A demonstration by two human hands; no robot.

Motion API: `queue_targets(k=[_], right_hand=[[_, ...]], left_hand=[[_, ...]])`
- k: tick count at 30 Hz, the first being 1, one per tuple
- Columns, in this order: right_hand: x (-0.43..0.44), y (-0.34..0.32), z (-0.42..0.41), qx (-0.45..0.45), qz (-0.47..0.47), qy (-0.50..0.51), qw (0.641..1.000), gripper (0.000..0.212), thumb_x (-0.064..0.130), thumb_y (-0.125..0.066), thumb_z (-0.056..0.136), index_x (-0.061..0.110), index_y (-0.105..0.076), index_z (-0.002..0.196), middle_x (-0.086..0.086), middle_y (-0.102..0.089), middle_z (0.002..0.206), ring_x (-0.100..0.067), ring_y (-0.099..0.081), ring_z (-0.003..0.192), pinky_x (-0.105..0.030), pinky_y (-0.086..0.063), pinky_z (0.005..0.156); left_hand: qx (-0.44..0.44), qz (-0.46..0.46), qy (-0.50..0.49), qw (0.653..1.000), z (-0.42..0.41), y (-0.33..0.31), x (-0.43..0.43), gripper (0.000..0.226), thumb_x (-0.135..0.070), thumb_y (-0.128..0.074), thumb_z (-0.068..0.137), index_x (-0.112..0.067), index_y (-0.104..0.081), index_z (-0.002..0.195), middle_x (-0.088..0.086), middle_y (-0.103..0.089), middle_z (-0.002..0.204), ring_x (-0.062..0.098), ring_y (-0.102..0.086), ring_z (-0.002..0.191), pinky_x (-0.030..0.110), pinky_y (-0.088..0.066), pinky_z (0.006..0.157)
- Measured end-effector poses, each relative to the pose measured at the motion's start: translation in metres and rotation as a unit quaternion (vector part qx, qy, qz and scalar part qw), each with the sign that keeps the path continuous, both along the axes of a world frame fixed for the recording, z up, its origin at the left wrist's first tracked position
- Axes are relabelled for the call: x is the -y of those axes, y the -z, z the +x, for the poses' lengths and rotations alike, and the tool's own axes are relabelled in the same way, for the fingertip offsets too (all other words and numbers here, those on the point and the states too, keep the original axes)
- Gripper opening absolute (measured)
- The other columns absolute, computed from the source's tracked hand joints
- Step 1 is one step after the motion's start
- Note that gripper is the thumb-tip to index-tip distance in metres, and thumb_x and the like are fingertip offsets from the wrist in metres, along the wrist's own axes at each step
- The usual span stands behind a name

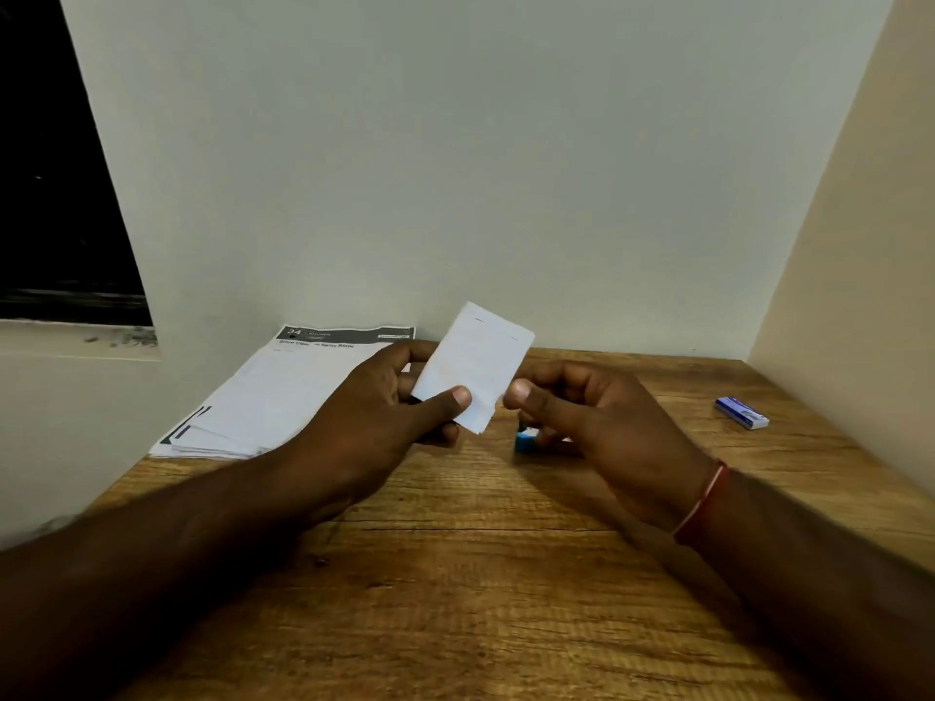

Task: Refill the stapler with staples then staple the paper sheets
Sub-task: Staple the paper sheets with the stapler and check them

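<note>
On the wooden table [455,599], which has a brown grain with dark lines running across, everything lies close to the pale, smooth wall [455,144]. The table fills the lower part of the view and meets the wall at the back and a beige side wall on the right.

At the back left lies a stack [263,397] of white printed sheets, flat and rectangular, with a dark header band on its far edge; its near corners are fanned a little. It touches the wall and hangs slightly over the left edge of the table.

The left hand [384,397] is in front of the stack and pinches a small folded paper [475,366] between thumb and fingers. The paper is white, thin and oblong, held tilted up above the table, and two short dark marks show near its top edge, perhaps staples. The right hand [592,412] is just beside the paper, its thumb tip almost at the paper's right edge, its fingers curled inward and holding nothing I can see. A red thread band is around the right wrist.

Under the right hand a small blue stapler [525,441] sits on the table, mostly hidden by the fingers. Well apart to the right lies a small blue and white box [741,412], flat and rectangular.
</note>
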State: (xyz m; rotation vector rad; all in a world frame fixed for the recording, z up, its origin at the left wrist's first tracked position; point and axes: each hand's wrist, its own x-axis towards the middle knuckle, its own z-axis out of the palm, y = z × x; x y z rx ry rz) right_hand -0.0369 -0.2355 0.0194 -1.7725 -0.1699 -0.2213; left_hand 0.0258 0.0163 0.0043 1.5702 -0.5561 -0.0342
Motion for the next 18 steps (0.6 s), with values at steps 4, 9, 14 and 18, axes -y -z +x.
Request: queue_targets(k=[4, 9, 14, 18], right_hand=[[-0.019, 0.002, -0.004, -0.018, 0.160, -0.046, 0.986, 0.027, 0.017, -0.085, 0.093, 0.002, -0.081, 0.114, -0.022, -0.083, 0.101, -0.024, -0.080, 0.083, -0.030, -0.064, 0.066], [-0.018, -0.004, -0.007, -0.052, 0.225, 0.009, 0.973, 0.012, -0.001, -0.080, 0.095, -0.004, -0.074, 0.105, -0.022, -0.079, 0.084, -0.025, -0.079, 0.071, -0.029, -0.065, 0.061], [-0.022, -0.006, -0.010, -0.070, 0.240, 0.016, 0.968, 0.013, 0.002, -0.081, 0.096, -0.004, -0.075, 0.106, -0.029, -0.080, 0.092, -0.030, -0.080, 0.075, -0.034, -0.068, 0.063], [-0.025, -0.007, -0.012, -0.080, 0.274, -0.024, 0.958, 0.020, 0.005, -0.076, 0.100, -0.009, -0.073, 0.114, -0.036, -0.079, 0.117, -0.041, -0.081, 0.095, -0.040, -0.070, 0.067]], left_hand=[[0.069, 0.029, -0.011, 0.997, -0.005, 0.002, 0.001, 0.065, -0.035, -0.093, 0.089, -0.041, -0.060, 0.145, -0.002, -0.089, 0.116, 0.023, -0.088, 0.097, 0.038, -0.072, 0.086], [0.212, 0.086, -0.069, 0.971, -0.008, -0.002, -0.001, 0.062, -0.056, -0.100, 0.075, -0.049, -0.072, 0.131, -0.023, -0.072, 0.141, 0.004, -0.076, 0.127, 0.019, -0.064, 0.098], [0.327, 0.151, -0.098, 0.928, -0.015, -0.001, 0.001, 0.043, -0.057, -0.103, 0.073, -0.042, -0.086, 0.110, -0.021, -0.076, 0.140, 0.007, -0.071, 0.136, 0.029, -0.060, 0.108], [0.291, 0.125, -0.088, 0.944, -0.020, -0.001, 0.005, 0.037, -0.042, -0.107, 0.075, -0.037, -0.087, 0.105, -0.019, -0.081, 0.134, 0.009, -0.077, 0.130, 0.033, -0.068, 0.098]])
